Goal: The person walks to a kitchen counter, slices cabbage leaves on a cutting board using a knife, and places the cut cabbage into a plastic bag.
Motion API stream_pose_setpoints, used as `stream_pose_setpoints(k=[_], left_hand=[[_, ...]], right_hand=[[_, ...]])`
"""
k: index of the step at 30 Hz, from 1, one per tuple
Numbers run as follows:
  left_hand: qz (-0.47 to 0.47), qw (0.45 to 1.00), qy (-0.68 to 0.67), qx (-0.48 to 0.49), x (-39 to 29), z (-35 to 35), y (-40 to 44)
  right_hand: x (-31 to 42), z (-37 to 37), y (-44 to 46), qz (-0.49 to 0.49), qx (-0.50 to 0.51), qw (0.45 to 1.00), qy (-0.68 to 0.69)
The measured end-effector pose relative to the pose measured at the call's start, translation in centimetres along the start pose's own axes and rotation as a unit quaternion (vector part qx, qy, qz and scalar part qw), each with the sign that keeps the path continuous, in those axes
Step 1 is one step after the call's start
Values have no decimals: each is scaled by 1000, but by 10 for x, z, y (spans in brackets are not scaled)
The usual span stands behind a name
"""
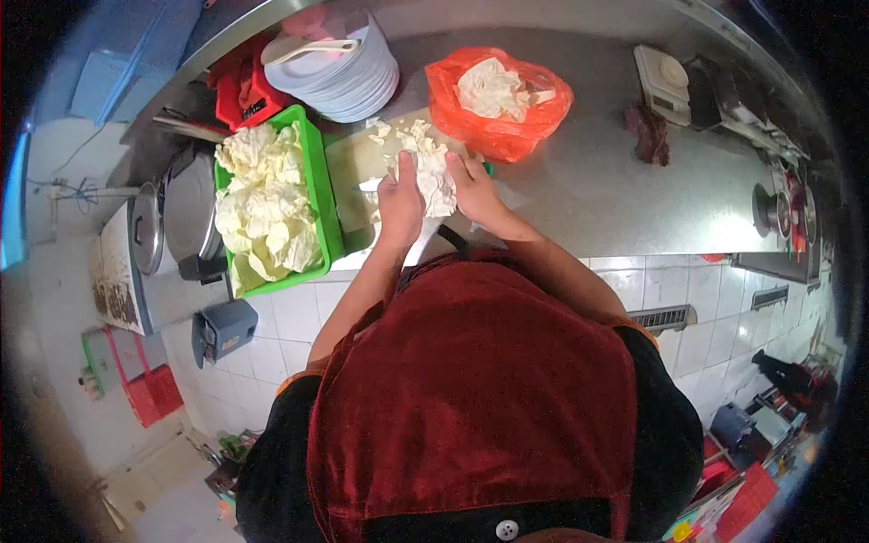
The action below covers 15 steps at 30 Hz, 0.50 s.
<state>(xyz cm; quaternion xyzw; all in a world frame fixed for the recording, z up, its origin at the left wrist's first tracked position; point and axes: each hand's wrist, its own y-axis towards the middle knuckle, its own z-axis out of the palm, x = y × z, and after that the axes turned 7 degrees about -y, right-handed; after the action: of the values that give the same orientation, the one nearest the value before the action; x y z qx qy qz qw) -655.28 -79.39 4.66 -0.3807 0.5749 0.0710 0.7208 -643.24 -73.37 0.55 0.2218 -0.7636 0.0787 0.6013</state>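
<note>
Between my two hands is a heap of pale cut cabbage (435,188) on a cutting board (348,154). My left hand (401,206) presses in on the heap from the left, thumb up. From the right side my right hand (477,192) closes on the same cabbage, its fingertips hidden. What looks like a knife blade (369,184) lies just left of my left hand. Smaller cabbage bits are scattered beyond the heap. A green basket (323,204) full of cabbage leaves (267,217) stands to the left. Behind my right hand sits an orange plastic bag (501,140) holding more cabbage.
A tall stack of white plates (362,86) with a ladle-like utensil (312,49) on top stands at the back left, beside a red basket (244,101). To the right on the steel counter (606,195) are a dark red cloth (648,134) and a white scale (663,86).
</note>
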Motion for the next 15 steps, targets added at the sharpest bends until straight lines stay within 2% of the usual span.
stream_pose_setpoints(k=[1,2,3,4,5,7,9,11,12,14,15], left_hand=[[-9,1000,9,8,2,3,-1],[-18,1000,18,15,3,7,-1],[-18,991,-117,62,10,13,0],[-17,962,-251,107,15,17,2],[-18,962,-249,111,18,16,4],[-71,946,-249,193,24,11,8],[-70,944,-245,209,32,8,14],[-70,942,-242,223,33,4,17],[-98,932,-243,251,29,2,18],[-123,920,-248,277,25,-8,24],[-104,937,-221,250,24,-17,31]], right_hand=[[-8,4,-2,121,29,976,181],[-9,4,-4,234,57,904,354],[-11,4,-6,234,51,903,355],[-12,3,-7,275,62,847,451],[-6,0,-7,310,72,780,539],[7,-5,-9,312,62,773,549],[11,-8,-8,315,55,766,558],[2,-9,-7,362,83,740,561],[-6,-12,-5,362,84,741,560],[-24,-26,5,323,124,840,418],[-23,-38,15,322,128,841,416]])
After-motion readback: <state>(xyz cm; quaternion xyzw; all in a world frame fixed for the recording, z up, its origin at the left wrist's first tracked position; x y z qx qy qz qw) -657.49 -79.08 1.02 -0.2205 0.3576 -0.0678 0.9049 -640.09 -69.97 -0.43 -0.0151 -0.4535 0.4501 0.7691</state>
